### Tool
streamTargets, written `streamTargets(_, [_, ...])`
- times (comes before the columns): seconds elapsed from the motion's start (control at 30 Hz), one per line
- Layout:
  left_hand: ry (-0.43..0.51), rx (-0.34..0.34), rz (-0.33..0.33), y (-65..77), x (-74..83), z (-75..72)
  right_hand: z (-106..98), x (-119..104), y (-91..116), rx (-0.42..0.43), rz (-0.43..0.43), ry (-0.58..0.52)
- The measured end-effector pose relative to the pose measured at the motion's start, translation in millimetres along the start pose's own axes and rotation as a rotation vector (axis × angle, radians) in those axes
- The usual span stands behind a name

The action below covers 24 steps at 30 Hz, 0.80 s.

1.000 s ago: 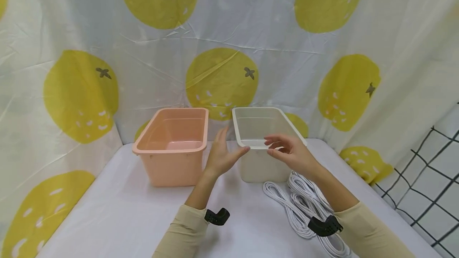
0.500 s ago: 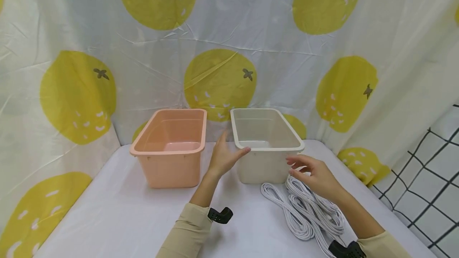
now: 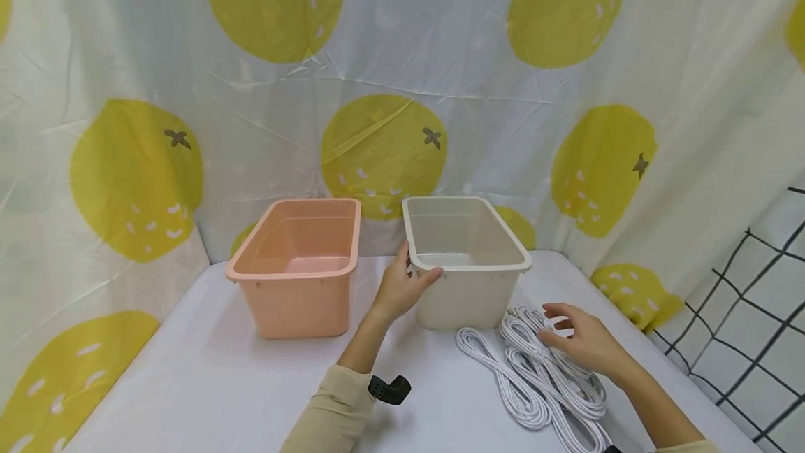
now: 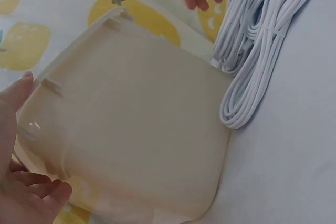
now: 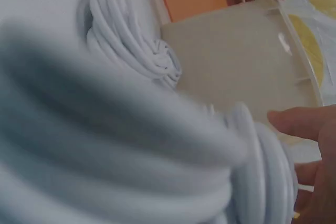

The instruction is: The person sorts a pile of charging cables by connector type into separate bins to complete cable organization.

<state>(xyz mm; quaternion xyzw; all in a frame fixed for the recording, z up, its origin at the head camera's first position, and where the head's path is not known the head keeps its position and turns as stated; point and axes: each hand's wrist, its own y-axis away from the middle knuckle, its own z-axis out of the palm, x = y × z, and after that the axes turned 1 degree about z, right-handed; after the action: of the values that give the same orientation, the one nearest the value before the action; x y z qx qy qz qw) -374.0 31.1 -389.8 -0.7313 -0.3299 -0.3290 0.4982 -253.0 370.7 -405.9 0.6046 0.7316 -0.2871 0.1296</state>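
Cables (image 3: 553,375) fronting the cream bin (image 3: 472,299) came within reach: the right hand (image 3: 583,342) lowered, relaxed. The left hand (image 3: 397,291) gripped the bin's corner.

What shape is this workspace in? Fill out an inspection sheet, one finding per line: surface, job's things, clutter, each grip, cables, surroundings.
Surface: white tabletop, visible part looks flat.
Job's things: peach bin on the left and cream bin on the right, both upright, a gap between them.
Clutter: nothing seen.
Left grip: left hand holds the cream bin's near left corner.
Right grip: right hand above the cables, contact unclear.
Cables: white cables, coiled in bundles, lying in front of the cream bin toward the right.
Surroundings: lemon-print curtain behind; black wire grid at right.
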Motion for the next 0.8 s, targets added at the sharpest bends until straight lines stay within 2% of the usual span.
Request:
streamTargets(0.17, [0.013,-0.021,0.044,2.6,-1.3,4.0,0.7,9.3,0.2,-0.196,0.189,0.112])
streamTargets(0.23, [0.023,-0.025,0.051,2.9,-1.3,4.1,0.8,11.2,-0.3,-0.234,0.234,0.115])
streamTargets(0.47, [0.055,-0.050,0.073,2.4,-1.7,5.8,-4.0,18.5,2.3,-0.249,0.300,0.019])
streamTargets(0.63, [0.018,-0.066,0.069,0.7,-0.3,3.8,-7.1,22.3,2.8,-0.229,0.292,-0.058])
streamTargets(0.8, [-0.014,-0.062,0.042,1.2,1.2,0.2,-7.6,24.3,1.2,-0.145,0.267,-0.126])
